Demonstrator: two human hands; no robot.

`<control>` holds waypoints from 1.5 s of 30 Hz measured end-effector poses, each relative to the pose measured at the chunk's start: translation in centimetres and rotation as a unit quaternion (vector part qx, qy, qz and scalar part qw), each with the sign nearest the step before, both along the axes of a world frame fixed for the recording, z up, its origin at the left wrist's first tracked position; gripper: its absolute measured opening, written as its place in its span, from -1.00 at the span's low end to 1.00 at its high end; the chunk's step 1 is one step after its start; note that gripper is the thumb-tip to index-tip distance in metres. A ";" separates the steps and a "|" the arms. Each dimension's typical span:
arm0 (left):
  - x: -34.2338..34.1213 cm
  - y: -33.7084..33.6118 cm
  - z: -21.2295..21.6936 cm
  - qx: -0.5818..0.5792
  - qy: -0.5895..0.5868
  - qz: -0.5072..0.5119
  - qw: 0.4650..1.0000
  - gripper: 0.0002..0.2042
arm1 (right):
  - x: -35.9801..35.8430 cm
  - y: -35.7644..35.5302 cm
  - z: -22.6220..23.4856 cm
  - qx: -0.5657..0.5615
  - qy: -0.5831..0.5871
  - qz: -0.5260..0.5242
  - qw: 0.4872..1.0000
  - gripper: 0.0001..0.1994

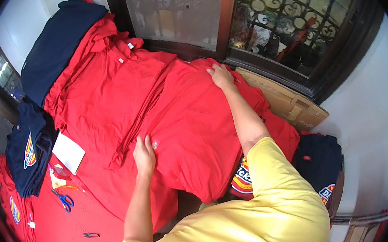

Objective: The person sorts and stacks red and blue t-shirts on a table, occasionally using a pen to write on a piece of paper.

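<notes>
Surface (pixel 58 236): red at the near left, with black snips (pixel 91 235) and blue-handled scissors (pixel 65 200) lying loose.
Snag risk: cloth dragged leftward could catch a blade — or sweep a tool along with it.
Red shirt (pixel 192 149): spread under both hands, its near edge drooping toward the person's yellow shirt (pixel 241 223); that hanging weight could pull the layers askew.
Left grip: left hand (pixel 145 157) resting on the shirt's left part, thumb and fingers slightly apart, no fold visibly caught.
Right grip: right hand (pixel 221 76) laid at the far end, fingers spread on the cloth; uneven pressure between hands may pucker it.
Red pile (pixel 107 96): creased layers just left, likely to shift if tugged.
Cardboard (pixel 285 100): behind the shirt, below the window (pixel 179 19).
</notes>
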State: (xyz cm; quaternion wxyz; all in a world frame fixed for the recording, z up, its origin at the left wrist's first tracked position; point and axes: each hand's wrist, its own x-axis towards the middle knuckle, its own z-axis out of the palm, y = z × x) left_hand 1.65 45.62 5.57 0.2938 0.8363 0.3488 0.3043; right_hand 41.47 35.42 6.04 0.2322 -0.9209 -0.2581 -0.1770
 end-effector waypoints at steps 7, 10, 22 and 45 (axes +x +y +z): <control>-0.3 2.1 -0.4 -0.082 0.044 0.049 0.994 -0.66 | -4.3 6.4 2.2 0.073 0.019 0.090 0.993 -0.72; 1.0 1.5 2.7 0.155 0.087 0.053 0.983 -0.55 | -4.0 5.4 2.6 0.172 0.013 0.128 0.977 -0.72; 8.0 -3.0 1.5 0.113 0.014 -0.110 0.987 0.04 | -13.2 0.3 0.7 0.384 0.469 0.272 0.747 -0.90; 7.2 -3.1 1.2 0.158 -0.015 -0.100 0.982 -0.32 | 4.5 -40.1 2.1 -0.146 0.073 -0.155 0.974 -0.74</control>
